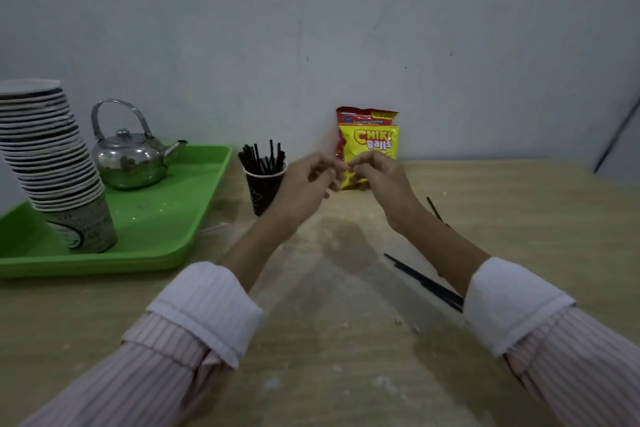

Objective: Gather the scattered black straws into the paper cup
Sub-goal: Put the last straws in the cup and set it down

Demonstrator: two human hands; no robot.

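A dark paper cup stands at the middle of the table with several black straws sticking out of it. Both hands are raised just right of the cup, fingertips nearly touching. My left hand and my right hand are curled with fingers pinched; nothing is clearly visible between them. A pair of black straws lies on the table under my right forearm. Another black straw shows just beyond my right wrist.
A green tray at the left carries a steel kettle and a leaning stack of paper cups. A yellow and red snack bag leans on the wall behind my hands. The wooden table is dusty.
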